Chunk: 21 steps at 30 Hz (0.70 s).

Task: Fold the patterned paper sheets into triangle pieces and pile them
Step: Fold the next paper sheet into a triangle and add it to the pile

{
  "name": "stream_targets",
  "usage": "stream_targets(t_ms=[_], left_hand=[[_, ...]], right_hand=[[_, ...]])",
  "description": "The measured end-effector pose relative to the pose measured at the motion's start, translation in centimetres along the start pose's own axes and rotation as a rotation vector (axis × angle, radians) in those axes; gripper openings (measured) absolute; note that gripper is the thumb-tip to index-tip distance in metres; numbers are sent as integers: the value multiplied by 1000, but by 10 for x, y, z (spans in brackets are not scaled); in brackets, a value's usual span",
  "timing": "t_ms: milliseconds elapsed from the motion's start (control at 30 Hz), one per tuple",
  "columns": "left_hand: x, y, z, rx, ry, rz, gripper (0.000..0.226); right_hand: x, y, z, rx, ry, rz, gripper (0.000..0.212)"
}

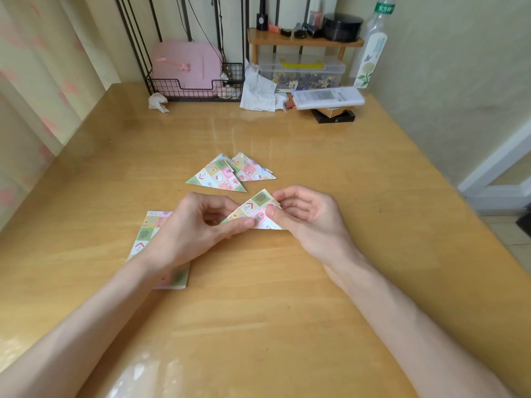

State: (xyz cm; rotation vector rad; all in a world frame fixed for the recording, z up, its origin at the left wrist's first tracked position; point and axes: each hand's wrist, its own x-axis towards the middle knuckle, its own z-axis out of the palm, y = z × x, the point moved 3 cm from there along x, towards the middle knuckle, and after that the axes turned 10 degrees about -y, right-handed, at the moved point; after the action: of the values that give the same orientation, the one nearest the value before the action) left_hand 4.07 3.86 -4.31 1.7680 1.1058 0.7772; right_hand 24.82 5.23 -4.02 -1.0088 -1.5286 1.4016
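Both hands hold 1 folded paper triangle (253, 209) mid-bench (258, 305); can't tell if it touches the top. L hand (198, 225) pinches its left corner, fingers (244, 224) curled. R hand (304, 216) pinches the right side, thumb on top. Just beyond, at least 2 done triangles (218, 176) lie overlapping. Sheet stack (148, 234) sits near-left, partly under L wrist.

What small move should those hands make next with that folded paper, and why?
Likely lay the small patterned paper triangle onto the pile of folded patterned triangles just beyond: the left hand and right hand both pinch it, already folded.
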Motion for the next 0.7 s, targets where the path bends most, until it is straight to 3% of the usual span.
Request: stream_targets(t_ms=[133,333,700], left_hand=[[0,-3,-3,-68,1,-17,16],[1,1,-3,-141,-27,-5,18],[-3,5,-8,-19,-38,-100,32]], right_hand=[[-2,-1,7,11,-100,70,25],[-6,0,13,-116,-212,36,13],[-5,0,10,-89,-192,95,20]])
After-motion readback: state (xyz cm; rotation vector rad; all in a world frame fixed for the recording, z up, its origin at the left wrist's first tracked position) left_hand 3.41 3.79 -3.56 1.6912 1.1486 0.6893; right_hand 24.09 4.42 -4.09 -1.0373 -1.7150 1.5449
